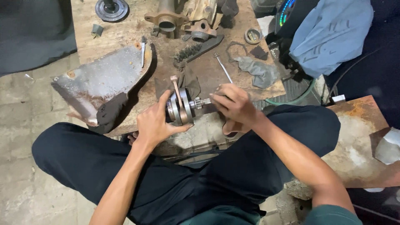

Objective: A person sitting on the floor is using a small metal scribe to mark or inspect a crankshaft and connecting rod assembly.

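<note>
Person sat cross-legged on the floor at a low wooden bench [125,37]. Left hand [154,123] had its grip closed round the webs of a crankshaft [181,109], held at the bench's near edge, connecting rod [176,88] pointing away from them. Right hand [234,104] was pinched on the crankshaft's splined shaft end, fingertips touching it. Just beyond: wire brush [196,51], thin metal rod [223,68], grey rag [260,71]. Bent sheet-metal panel [102,79] lay to the left, near the crankshaft. Cast housings [183,21] at the bench's far edge, round pulley-like part [111,9] in the far left corner. Blue cloth [331,33] well apart on the right.
</note>
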